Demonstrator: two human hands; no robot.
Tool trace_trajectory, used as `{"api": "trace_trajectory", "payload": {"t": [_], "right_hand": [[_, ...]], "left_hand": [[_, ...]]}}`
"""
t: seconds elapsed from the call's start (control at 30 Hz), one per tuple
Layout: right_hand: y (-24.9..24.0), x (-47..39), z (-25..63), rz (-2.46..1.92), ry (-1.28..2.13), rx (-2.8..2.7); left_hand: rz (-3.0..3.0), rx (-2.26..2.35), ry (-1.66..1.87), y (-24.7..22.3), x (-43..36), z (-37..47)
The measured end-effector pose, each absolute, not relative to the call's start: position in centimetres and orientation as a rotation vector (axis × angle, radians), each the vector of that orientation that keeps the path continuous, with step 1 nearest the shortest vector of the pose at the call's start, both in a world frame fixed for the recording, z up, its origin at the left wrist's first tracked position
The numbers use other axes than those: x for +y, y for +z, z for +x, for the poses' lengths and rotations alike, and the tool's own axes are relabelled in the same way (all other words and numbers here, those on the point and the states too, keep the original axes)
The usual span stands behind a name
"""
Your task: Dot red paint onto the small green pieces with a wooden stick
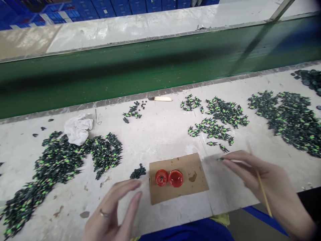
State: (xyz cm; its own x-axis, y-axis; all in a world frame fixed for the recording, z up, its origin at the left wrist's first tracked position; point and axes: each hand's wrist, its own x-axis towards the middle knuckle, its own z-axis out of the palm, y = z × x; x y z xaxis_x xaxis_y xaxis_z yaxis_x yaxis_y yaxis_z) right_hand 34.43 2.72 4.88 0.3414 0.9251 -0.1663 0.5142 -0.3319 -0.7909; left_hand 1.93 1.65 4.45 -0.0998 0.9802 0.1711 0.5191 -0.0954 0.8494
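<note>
My left hand [114,209] is at the lower middle, left of a brown cardboard piece [180,197]. Its thumb and forefinger are apart with nothing between them. A small heap of dark little parts [137,171] lies just beyond its fingertips. On the cardboard sit two small red cups [161,177], side by side. To the right of the cardboard, my right hand [260,180] holds a thin wooden stick [263,194] slanting across it. A tiny dark piece [220,159], blurred, is pinched at its fingertips. Beyond that hand lie small black-and-green figures [212,129].
A large pile of black-and-green pieces [60,160] spreads on the left, with a white cloth [79,129] on it. More figures [288,117] lie at right. A knife [162,98] rests near the green belt [150,70]. Blue bins [105,8] stand behind.
</note>
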Motion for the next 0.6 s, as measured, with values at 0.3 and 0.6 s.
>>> {"api": "trace_trajectory", "payload": {"t": [0.3, 0.6], "right_hand": [[1.9, 2.7, 39.0, -2.147, 0.424, -1.33], [2.4, 1.9, 37.4, -2.129, 0.369, -1.352]], "left_hand": [[1.955, 1.918, 0.799, -0.1, 1.3, -2.9], [2.169, 1.769, 0.823, -0.1, 1.4, -2.3]]}}
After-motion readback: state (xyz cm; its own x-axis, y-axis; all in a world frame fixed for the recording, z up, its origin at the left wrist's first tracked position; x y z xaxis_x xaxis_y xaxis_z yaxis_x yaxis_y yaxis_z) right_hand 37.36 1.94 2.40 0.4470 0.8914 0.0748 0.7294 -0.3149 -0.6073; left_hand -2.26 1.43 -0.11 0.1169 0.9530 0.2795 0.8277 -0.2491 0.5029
